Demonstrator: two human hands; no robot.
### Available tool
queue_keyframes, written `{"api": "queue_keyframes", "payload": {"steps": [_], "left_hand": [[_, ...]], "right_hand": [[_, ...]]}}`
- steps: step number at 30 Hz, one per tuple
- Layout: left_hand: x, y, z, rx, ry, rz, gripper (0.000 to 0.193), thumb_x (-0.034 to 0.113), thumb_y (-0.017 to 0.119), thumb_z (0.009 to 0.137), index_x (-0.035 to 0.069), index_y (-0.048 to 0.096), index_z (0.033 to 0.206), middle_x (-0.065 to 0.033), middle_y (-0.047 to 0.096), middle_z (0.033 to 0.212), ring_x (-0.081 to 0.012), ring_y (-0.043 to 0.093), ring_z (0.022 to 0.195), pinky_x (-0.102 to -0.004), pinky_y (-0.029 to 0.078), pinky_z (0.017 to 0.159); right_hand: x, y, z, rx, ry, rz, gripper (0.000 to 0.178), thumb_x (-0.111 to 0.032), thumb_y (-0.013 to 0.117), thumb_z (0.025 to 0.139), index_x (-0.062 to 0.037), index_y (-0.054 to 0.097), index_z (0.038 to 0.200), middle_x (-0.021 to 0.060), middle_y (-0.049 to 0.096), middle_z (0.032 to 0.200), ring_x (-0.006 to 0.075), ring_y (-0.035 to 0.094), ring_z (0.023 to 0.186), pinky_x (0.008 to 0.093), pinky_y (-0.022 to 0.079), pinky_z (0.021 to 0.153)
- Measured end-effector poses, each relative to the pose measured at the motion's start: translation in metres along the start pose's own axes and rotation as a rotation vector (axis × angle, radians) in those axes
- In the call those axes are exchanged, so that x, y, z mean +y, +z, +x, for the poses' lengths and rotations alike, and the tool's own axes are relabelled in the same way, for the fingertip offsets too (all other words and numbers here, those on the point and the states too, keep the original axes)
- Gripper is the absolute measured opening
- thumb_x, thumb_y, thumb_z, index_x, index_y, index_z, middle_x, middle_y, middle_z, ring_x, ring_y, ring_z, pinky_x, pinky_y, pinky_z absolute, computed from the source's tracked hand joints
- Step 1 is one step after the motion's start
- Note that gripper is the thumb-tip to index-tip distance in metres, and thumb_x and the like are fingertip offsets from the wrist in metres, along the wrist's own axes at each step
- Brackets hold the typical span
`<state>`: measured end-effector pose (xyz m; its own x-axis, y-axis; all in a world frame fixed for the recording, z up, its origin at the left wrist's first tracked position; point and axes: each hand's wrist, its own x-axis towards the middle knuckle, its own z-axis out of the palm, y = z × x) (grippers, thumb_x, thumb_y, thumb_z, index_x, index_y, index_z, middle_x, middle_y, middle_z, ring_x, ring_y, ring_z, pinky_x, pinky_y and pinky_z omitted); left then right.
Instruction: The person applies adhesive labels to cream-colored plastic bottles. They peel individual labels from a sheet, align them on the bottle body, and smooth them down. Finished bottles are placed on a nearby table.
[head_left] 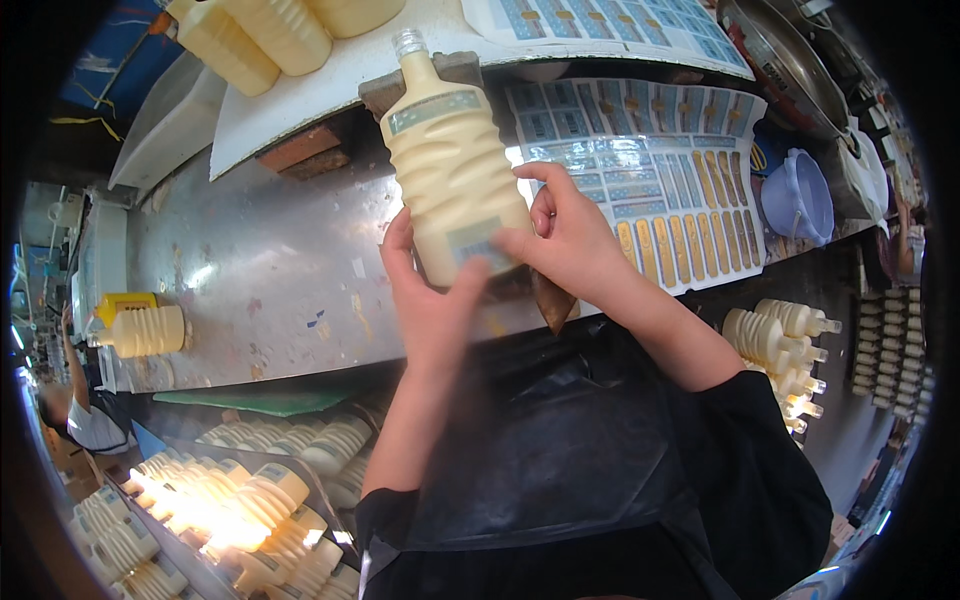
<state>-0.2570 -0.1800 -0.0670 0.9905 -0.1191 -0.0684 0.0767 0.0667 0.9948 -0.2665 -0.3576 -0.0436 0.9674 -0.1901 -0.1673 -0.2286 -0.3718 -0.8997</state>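
A cream-coloured bottle (450,165) with wavy ridges and a clear threaded neck lies tilted in front of me, its neck pointing away. Near its shoulder is a blue-grey label band, and a small blue-grey label (476,243) sits at its lower end. My left hand (425,275) grips the bottle's lower left side, its thumb blurred near the small label. My right hand (565,225) holds the lower right side, with the thumb over that label. Right of the bottle, a sheet of blue and gold labels (640,180) is spread on the metal table.
The metal table (270,290) carries a lying bottle (148,331) beside a yellow container (125,303) at left. Cream bottles (225,45) stand on a white board (245,125) at the back. A purple bucket (797,198) is at right. Several bottles fill a crate (325,490) at lower left.
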Motion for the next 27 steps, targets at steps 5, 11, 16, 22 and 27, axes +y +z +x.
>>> {"api": "queue_keyframes", "payload": {"steps": [5, 11, 16, 22, 27], "left_hand": [[0.000, 0.002, 0.000, 0.007, 0.009, 0.006, 0.085, 0.008, 0.075, 0.082, 0.002, 0.028, 0.152, -0.0189, 0.039, 0.149, -0.0286, 0.048, 0.134, -0.0404, 0.046, 0.108], [-0.001, 0.004, 0.000, 0.022, 0.009, 0.006, 0.085, 0.008, 0.076, 0.081, 0.001, 0.028, 0.151, -0.0190, 0.041, 0.147, -0.0278, 0.048, 0.134, -0.0402, 0.045, 0.109], [-0.002, 0.005, 0.001, 0.028, 0.016, -0.001, 0.085, 0.009, 0.077, 0.081, 0.001, 0.029, 0.151, -0.0191, 0.042, 0.146, -0.0276, 0.048, 0.133, -0.0403, 0.045, 0.109], [-0.003, 0.003, 0.001, 0.036, 0.029, 0.050, 0.085, 0.011, 0.079, 0.079, 0.001, 0.032, 0.150, -0.0184, 0.045, 0.145, -0.0276, 0.049, 0.132, -0.0409, 0.044, 0.109], [-0.002, 0.003, 0.000, 0.038, 0.062, 0.086, 0.087, 0.014, 0.080, 0.079, 0.001, 0.032, 0.150, -0.0181, 0.046, 0.144, -0.0273, 0.049, 0.132, -0.0412, 0.043, 0.110]], "right_hand": [[0.000, 0.001, -0.001, 0.025, -0.022, -0.029, 0.070, -0.029, 0.083, 0.079, -0.0034, 0.051, 0.135, -0.0020, 0.046, 0.076, 0.0094, 0.047, 0.069, 0.0269, 0.042, 0.064], [-0.001, 0.001, -0.002, 0.017, -0.005, -0.007, 0.070, -0.028, 0.083, 0.078, -0.0030, 0.050, 0.135, -0.0021, 0.046, 0.077, 0.0093, 0.046, 0.069, 0.0267, 0.042, 0.064], [0.004, 0.002, 0.000, 0.023, -0.035, -0.006, 0.062, -0.028, 0.081, 0.083, -0.0046, 0.053, 0.133, -0.0023, 0.050, 0.079, 0.0083, 0.049, 0.071, 0.0255, 0.043, 0.065], [-0.002, -0.027, 0.016, -0.075, 0.002, 0.560, 0.034, -0.006, 0.070, 0.092, -0.0058, 0.060, 0.124, -0.0009, 0.064, 0.097, 0.0055, 0.061, 0.085, 0.0227, 0.051, 0.073], [-0.025, -0.019, 0.004, 0.011, -0.570, -0.080, 0.026, 0.001, 0.074, 0.084, -0.0028, 0.066, 0.109, 0.0086, 0.068, 0.099, 0.0208, 0.070, 0.091, 0.0302, 0.056, 0.078]]}}
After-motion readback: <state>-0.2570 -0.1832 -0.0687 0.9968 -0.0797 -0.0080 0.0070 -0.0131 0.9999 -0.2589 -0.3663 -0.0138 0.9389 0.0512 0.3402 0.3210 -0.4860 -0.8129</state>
